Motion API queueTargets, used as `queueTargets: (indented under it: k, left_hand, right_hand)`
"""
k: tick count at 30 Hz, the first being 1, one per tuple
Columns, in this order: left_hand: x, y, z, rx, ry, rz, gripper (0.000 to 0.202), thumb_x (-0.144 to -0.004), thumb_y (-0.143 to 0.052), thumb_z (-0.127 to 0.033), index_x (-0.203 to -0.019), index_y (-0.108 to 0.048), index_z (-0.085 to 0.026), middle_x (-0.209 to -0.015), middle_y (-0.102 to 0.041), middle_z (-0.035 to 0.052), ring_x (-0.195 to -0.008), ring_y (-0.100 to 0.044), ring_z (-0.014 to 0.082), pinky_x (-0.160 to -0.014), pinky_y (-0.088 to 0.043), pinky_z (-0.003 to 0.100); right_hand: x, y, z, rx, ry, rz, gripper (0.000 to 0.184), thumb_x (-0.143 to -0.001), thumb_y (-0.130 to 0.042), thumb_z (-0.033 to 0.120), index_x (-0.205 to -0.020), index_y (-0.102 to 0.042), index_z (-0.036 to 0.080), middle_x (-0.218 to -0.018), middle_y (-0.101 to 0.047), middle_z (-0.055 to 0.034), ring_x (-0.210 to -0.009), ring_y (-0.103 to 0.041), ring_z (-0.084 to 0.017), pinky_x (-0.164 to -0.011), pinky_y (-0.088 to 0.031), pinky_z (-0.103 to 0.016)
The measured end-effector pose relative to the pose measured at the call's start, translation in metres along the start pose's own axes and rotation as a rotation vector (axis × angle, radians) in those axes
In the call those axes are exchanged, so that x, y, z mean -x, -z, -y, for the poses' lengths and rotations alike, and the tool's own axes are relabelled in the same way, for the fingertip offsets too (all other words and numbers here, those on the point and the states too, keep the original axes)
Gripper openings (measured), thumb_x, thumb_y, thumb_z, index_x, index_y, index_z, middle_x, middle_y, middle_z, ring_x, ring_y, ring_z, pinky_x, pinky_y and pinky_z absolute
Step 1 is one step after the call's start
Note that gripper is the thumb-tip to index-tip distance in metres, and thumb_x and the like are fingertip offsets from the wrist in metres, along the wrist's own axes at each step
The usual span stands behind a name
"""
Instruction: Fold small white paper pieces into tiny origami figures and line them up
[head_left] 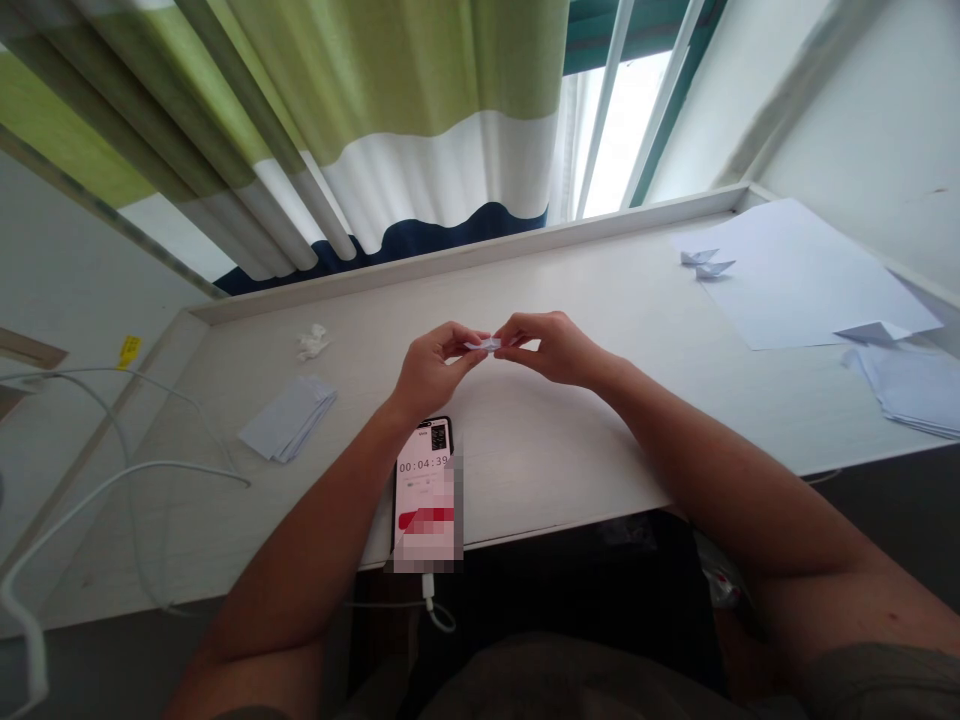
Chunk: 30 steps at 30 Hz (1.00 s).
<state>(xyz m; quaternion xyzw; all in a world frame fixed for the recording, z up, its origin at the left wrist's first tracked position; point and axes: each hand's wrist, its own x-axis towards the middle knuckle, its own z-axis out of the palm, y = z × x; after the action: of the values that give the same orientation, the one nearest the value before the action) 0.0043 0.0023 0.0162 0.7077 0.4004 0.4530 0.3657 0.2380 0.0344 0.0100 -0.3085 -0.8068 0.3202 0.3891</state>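
Between my two hands, above the middle of the white desk, is a small piece of folded white paper [486, 345]. My left hand [439, 365] pinches its left end between thumb and fingers. At its right end, the thumb and fingertips of my right hand [551, 345] are closed on it as well. The fingers cover parts of the paper, so its full shape is hidden. Two small folded paper figures [711, 268] with pointed ends stand at the far right, by a large white sheet [810, 270].
A phone [424, 490] showing a timer lies below my left hand, with a white cable [428, 590] plugged in. Folded papers [289, 418] and a crumpled tissue [312, 342] lie left. More folded sheets [911, 385] are at the right edge. A raised rim [480, 250] borders the desk [555, 440].
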Motion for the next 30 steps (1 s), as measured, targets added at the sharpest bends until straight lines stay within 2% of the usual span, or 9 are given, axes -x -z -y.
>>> queueTargets:
  k: [3, 8, 14, 18, 22, 30]
  left_hand:
    - [-0.001, -0.004, 0.001, 0.064, 0.029, -0.057, 0.030, -0.085, -0.092, -0.039, -0.100, -0.076, -0.018, -0.108, -0.085, 0.0106, -0.101, -0.081, 0.0243, -0.097, -0.064, 0.043]
    - [-0.002, -0.007, 0.002, 0.175, 0.062, -0.111, 0.033, -0.079, -0.096, -0.041, -0.093, -0.077, -0.017, -0.100, -0.085, 0.0093, -0.095, -0.081, 0.0231, -0.093, -0.065, 0.042]
    - [-0.004, -0.009, 0.002, 0.301, 0.113, -0.128, 0.039, -0.072, -0.101, -0.039, -0.095, -0.077, -0.017, -0.097, -0.084, 0.0073, -0.090, -0.080, 0.0201, -0.090, -0.065, 0.038]
    - [-0.004, -0.009, 0.003, 0.298, 0.139, -0.083, 0.041, -0.074, -0.100, -0.040, -0.100, -0.078, -0.017, -0.096, -0.084, 0.0070, -0.089, -0.080, 0.0193, -0.089, -0.064, 0.037]
    - [-0.003, -0.007, 0.002, 0.270, 0.144, -0.097, 0.041, -0.075, -0.100, -0.040, -0.100, -0.079, -0.017, -0.088, -0.082, 0.0055, -0.085, -0.079, 0.0191, -0.087, -0.064, 0.037]
    - [-0.002, -0.006, 0.000, 0.257, 0.186, -0.086, 0.047, -0.071, -0.102, -0.040, -0.105, -0.078, -0.017, -0.091, -0.084, 0.0073, -0.086, -0.081, 0.0214, -0.087, -0.065, 0.039]
  right_hand:
    - [-0.001, -0.006, 0.000, -0.094, -0.011, -0.079, 0.022, -0.092, -0.081, 0.041, -0.091, -0.071, 0.022, -0.092, -0.082, -0.0051, -0.086, -0.077, -0.023, -0.085, -0.064, -0.042]
    - [-0.002, -0.012, -0.002, -0.277, -0.068, -0.165, 0.039, -0.083, -0.092, 0.051, -0.091, -0.068, 0.022, -0.091, -0.079, -0.0046, -0.085, -0.076, -0.022, -0.083, -0.065, -0.043]
    - [-0.005, -0.016, -0.004, -0.503, -0.146, -0.150, 0.050, -0.073, -0.099, 0.052, -0.096, -0.067, 0.021, -0.088, -0.079, -0.0041, -0.082, -0.078, -0.021, -0.077, -0.065, -0.040]
    - [-0.005, -0.017, -0.005, -0.530, -0.146, -0.138, 0.050, -0.075, -0.098, 0.054, -0.096, -0.068, 0.021, -0.089, -0.079, -0.0042, -0.086, -0.078, -0.021, -0.081, -0.065, -0.039]
    - [-0.005, -0.017, -0.006, -0.521, -0.146, -0.123, 0.051, -0.076, -0.098, 0.055, -0.099, -0.069, 0.021, -0.091, -0.078, -0.0043, -0.087, -0.078, -0.021, -0.080, -0.065, -0.038]
    - [-0.003, -0.020, -0.007, -0.486, -0.157, -0.093, 0.050, -0.076, -0.097, 0.055, -0.100, -0.070, 0.020, -0.086, -0.079, -0.0034, -0.085, -0.078, -0.021, -0.079, -0.065, -0.039]
